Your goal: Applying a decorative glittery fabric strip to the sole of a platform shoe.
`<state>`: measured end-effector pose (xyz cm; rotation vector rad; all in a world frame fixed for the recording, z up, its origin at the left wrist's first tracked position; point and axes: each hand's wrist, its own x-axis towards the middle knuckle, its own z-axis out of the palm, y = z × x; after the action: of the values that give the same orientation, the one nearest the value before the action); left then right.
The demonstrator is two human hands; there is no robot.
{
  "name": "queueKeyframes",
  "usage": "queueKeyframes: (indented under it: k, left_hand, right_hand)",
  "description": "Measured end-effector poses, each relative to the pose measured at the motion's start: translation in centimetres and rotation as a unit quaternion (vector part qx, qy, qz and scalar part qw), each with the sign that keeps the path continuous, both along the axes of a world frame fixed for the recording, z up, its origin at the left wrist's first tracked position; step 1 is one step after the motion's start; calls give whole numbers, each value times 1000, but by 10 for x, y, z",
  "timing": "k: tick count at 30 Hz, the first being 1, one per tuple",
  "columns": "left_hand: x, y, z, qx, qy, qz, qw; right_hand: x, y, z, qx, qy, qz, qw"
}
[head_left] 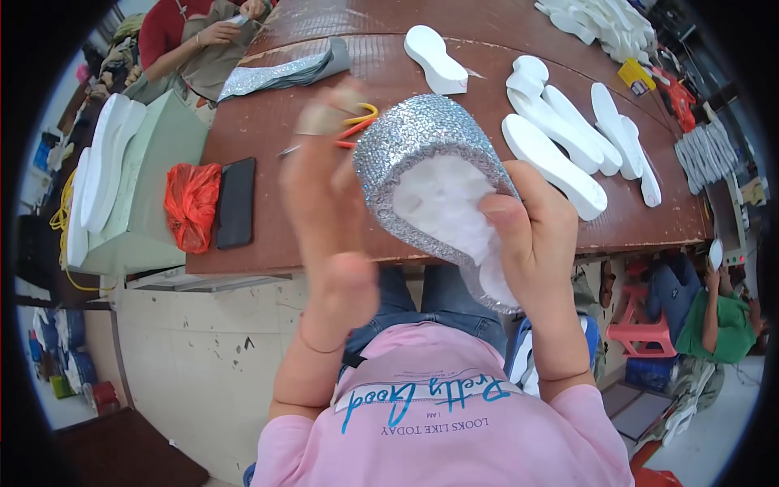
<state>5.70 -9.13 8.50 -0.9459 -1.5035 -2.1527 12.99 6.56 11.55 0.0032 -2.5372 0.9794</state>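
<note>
My right hand [545, 231] grips a shoe platform sole [426, 122] by its narrower end, thumb pressed on the white face and fingers behind its edge. Silver glitter material wraps the sole's side and folds over the rim around the white middle. My left hand [320, 203] is raised just left of the sole, blurred by motion, its fingers stretched out and nothing seen in them. Behind it on the table lies a pair of scissors [363, 115] with red and yellow handles, partly hidden.
On the brown table [324, 243] lie several white soles [554, 166], another white sole [436, 58], silver glitter strips [284, 75], a red plastic bag [191, 207] and a black phone [236, 203]. More soles [114, 162] rest on a green cabinet. Co-workers sit far left and right.
</note>
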Motion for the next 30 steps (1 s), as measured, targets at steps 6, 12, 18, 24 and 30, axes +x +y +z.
queueKeyframes:
  k: [6,12,18,24,30]
  left_hand:
    - [12,10,7,-113,29,158,981]
    - [3,11,1,-49,85,46,994]
    - [3,10,6,-61,16,-17,998]
    - [-2,14,7,-122,95,24,988]
    - [-8,25,16,-58,167,-19,984]
  right_hand:
    - [-3,-12,-5,-60,96,57,992]
    - [-9,-13,7,-68,122,115,984]
    - [-8,-11,-6,-13,87,51,995]
    - [-13,-10,5,-138,77,98,983]
    - [-17,-2,13,-174,145,150,962]
